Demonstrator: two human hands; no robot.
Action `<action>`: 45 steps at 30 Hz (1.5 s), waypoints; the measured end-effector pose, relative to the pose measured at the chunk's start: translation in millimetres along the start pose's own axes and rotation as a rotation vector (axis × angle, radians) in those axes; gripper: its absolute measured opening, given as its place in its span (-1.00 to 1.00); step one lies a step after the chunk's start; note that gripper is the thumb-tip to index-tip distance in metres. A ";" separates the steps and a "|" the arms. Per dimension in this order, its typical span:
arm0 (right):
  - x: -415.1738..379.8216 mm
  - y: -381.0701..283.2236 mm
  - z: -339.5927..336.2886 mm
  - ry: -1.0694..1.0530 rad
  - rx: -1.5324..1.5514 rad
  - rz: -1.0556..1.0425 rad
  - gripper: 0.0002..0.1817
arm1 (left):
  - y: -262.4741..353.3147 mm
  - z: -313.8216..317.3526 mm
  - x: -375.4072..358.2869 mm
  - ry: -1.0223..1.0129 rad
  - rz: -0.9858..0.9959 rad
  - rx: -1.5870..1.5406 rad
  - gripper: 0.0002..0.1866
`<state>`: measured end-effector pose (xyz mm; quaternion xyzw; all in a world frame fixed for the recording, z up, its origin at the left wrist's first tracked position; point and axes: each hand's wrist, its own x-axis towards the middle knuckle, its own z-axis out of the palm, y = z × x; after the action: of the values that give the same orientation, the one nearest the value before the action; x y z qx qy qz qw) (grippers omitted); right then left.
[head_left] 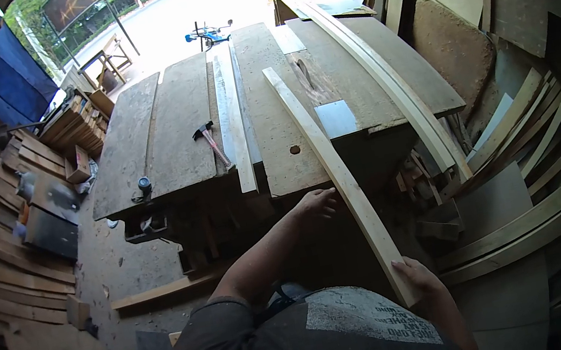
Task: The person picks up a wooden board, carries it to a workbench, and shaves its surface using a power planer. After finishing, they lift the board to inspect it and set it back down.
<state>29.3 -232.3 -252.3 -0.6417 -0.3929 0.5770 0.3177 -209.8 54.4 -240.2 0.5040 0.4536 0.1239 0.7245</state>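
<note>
A long pale wooden board (339, 172) slants from the middle of the worktable (182, 117) toward my body, its far end over the tabletop. My right hand (418, 276) is wrapped round its near end. Close to the table's front edge, left of the board, is my left hand (317, 204), its fingers partly curled; whether it holds anything is not clear. A hammer (214, 144) with a reddish handle lies on the table, beside a narrow wooden strip (237, 123).
Two long strips (391, 82) lie along the table's right side. Stacked boards (519, 224) lean at the right. More wood (69, 132) is piled at the left. A vise (149, 223) sits under the left front edge. A blue bicycle (209, 35) stands beyond.
</note>
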 end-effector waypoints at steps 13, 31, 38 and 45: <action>-175.3 115.5 46.7 0.514 -0.454 0.137 -0.35 | -42.4 116.5 44.0 0.047 -0.019 -0.095 -0.28; -132.5 72.3 42.8 0.584 -0.262 0.190 -0.42 | -41.9 82.0 86.7 0.010 0.000 -0.202 -0.40; -126.6 76.1 38.9 0.555 -0.109 0.195 -0.42 | -15.7 107.4 63.0 0.178 -0.087 -0.159 -0.43; -125.7 67.0 34.9 0.529 -0.127 0.216 -0.41 | -9.9 113.7 56.9 0.147 -0.055 -0.254 -0.40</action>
<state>0.8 -376.1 -253.0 -0.8265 -0.2610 0.3945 0.3051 -91.8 15.8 -269.7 0.3852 0.4999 0.1970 0.7503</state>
